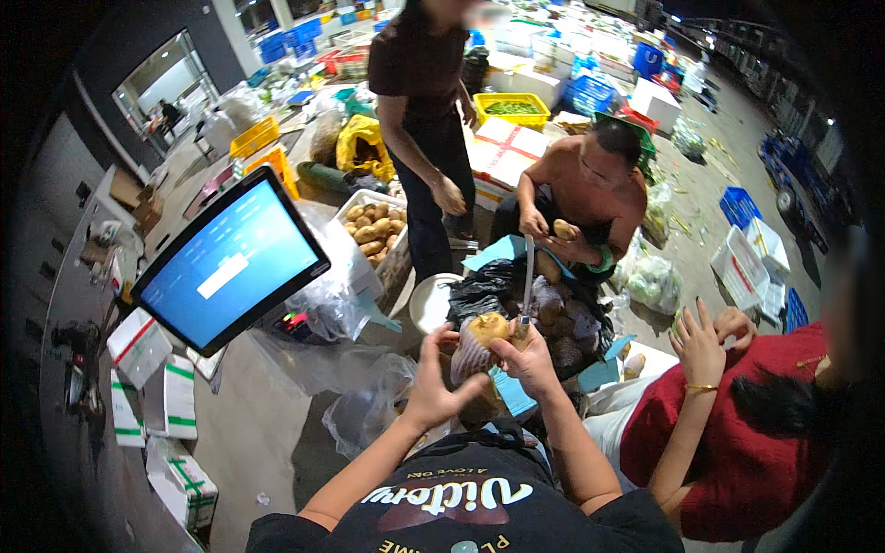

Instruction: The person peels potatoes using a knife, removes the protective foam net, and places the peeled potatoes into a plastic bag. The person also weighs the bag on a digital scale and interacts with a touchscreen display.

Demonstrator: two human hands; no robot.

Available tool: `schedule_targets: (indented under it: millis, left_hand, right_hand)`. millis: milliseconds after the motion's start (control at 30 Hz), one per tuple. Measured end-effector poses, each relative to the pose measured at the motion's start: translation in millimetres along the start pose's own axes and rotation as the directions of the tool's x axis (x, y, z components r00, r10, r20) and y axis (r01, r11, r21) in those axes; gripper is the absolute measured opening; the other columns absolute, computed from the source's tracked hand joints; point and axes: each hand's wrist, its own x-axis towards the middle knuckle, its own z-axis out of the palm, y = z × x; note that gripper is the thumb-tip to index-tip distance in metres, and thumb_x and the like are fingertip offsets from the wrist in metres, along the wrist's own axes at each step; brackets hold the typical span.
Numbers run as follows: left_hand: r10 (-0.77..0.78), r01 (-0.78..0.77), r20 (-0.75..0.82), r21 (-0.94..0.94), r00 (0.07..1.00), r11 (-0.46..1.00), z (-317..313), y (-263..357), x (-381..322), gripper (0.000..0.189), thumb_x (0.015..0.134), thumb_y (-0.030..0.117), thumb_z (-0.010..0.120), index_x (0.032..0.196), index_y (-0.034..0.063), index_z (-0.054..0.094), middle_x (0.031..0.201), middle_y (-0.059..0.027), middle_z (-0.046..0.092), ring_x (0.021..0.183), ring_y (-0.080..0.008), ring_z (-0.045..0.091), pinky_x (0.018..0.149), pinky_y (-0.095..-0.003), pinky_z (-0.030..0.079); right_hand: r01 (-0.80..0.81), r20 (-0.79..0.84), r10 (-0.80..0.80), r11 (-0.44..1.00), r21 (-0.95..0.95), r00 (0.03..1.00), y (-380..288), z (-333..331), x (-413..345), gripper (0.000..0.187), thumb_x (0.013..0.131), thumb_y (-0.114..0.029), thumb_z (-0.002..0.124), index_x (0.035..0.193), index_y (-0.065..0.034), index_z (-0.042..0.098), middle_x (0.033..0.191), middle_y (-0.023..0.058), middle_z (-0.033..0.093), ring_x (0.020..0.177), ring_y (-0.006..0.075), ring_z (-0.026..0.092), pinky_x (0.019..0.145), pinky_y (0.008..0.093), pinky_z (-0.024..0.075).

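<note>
My right hand (529, 356) is closed around the handle of a long-bladed knife (529, 283), whose blade points away from me. The thumb of that hand reaches to a root vegetable in a white foam net sleeve (470, 352), with its yellowish cut end (489, 326) up. Beside the sleeve, my left hand (442, 387) is spread with its fingers apart; whether it touches the net cannot be told. Beyond both hands lies a box lined with black plastic (487, 276) and blue paper, holding several more netted roots (563, 321).
A crouching person (588, 173) holds a cut root near the knife tip. Another person stands (429, 104) beside a crate of potatoes (373, 228); a person in red (726, 422) is at right. A lit screen (235, 263) and clear plastic bags (373, 401) are at left.
</note>
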Motion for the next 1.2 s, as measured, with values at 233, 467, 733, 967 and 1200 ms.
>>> schedule_targets:
  millis: [233, 467, 733, 967, 1200]
  left_hand:
    - [-0.415, 0.628, 0.471, -0.608, 0.778, 0.486, -32, -1, 6, 0.061, 0.086, 0.03, 0.074, 0.133, 0.0038, 0.047, 0.118, -0.0094, 0.062, 0.102, -0.0175, 0.063, 0.091, -0.0327, 0.051]
    - [-0.455, 0.494, 0.207, -0.492, 0.866, 0.717, -40, 3, -7, 0.058, 0.08, 0.015, 0.078, 0.129, 0.0017, 0.05, 0.115, -0.0065, 0.064, 0.102, -0.0146, 0.062, 0.089, -0.0292, 0.05]
    - [-0.43, 0.448, 0.131, -0.333, 0.893, 0.829, -37, 15, -14, 0.057, 0.078, 0.015, 0.079, 0.126, 0.0023, 0.051, 0.113, -0.0063, 0.063, 0.102, -0.0141, 0.061, 0.091, -0.0293, 0.048]
    - [-0.433, 0.463, 0.166, -0.386, 0.886, 0.798, -34, 16, -26, 0.058, 0.077, 0.012, 0.078, 0.127, 0.0016, 0.05, 0.115, -0.007, 0.063, 0.103, -0.0136, 0.06, 0.092, -0.0294, 0.047]
    - [-0.468, 0.511, 0.205, -0.354, 0.86, 0.783, -23, -2, -41, 0.061, 0.077, 0.013, 0.079, 0.129, 0.0003, 0.049, 0.116, -0.0069, 0.062, 0.105, -0.0138, 0.06, 0.094, -0.0291, 0.046]
  right_hand:
    - [0.191, 0.223, -0.147, 0.963, -0.191, 0.964, -1, 19, 8, 0.029, 0.089, -0.021, 0.072, 0.104, -0.0042, 0.054, 0.087, 0.0008, 0.06, 0.069, 0.0108, 0.058, 0.059, 0.0262, 0.0479]
    - [0.457, 0.376, -0.3, 0.273, -0.846, 0.877, -18, 2, -17, 0.043, 0.08, -0.047, 0.073, 0.095, -0.0083, 0.059, 0.07, 0.0119, 0.066, 0.063, 0.0318, 0.066, 0.053, 0.0367, 0.0491]
    - [0.386, 0.353, -0.158, 0.339, -0.858, 0.922, -12, -1, -27, 0.041, 0.085, -0.047, 0.067, 0.083, -0.0072, 0.059, 0.062, 0.0125, 0.06, 0.056, 0.0334, 0.06, 0.049, 0.0394, 0.0443]
    - [0.399, 0.356, -0.181, 0.35, -0.848, 0.917, 0, -11, -36, 0.037, 0.087, -0.041, 0.068, 0.085, -0.0056, 0.059, 0.062, 0.0126, 0.057, 0.055, 0.0303, 0.058, 0.05, 0.0365, 0.0434]
    - [0.301, 0.258, -0.157, 0.413, -0.86, 0.953, 23, -25, -60, 0.036, 0.086, -0.04, 0.069, 0.082, -0.0055, 0.059, 0.063, 0.0136, 0.057, 0.056, 0.033, 0.058, 0.051, 0.0385, 0.0425]
